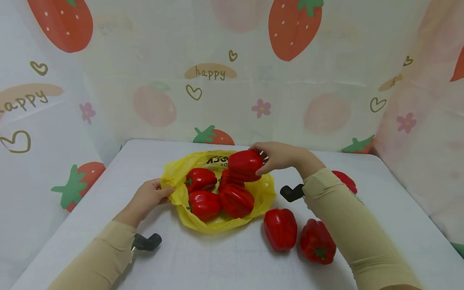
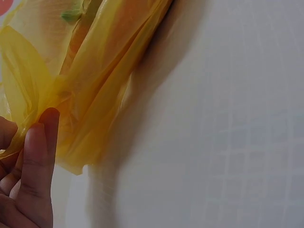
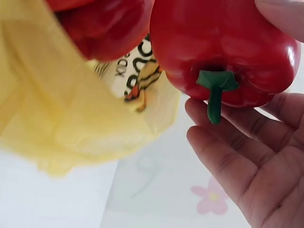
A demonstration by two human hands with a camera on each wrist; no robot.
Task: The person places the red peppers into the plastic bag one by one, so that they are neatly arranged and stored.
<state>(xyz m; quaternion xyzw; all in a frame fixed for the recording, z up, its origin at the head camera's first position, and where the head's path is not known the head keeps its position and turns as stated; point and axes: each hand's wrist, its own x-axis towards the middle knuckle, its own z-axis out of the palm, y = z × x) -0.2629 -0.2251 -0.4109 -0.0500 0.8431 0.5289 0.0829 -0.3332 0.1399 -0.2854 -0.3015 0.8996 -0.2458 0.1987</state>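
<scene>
A yellow plastic bag [image 1: 210, 228] lies on the table with its mouth spread upward, and several red bell peppers [image 1: 205, 205] sit inside it. My left hand [image 1: 146, 198] pinches the bag's left rim between thumb and fingers; the left wrist view shows the gathered yellow plastic [image 2: 95, 109] at the fingertips. Over the bag's right side, my right hand [image 1: 279, 156] holds a red bell pepper [image 1: 245, 164] above the others. In the right wrist view this pepper [image 3: 223, 42] has its green stem turned toward the camera, with the thumb on one side and fingers on the other.
Right of the bag, two red bell peppers stand on the table, one [image 1: 280, 230] nearer the bag and another [image 1: 317, 241] beside the right forearm. A further red pepper [image 1: 345, 181] is partly hidden behind the right sleeve. Printed fabric walls [image 1: 224, 104] enclose the white table.
</scene>
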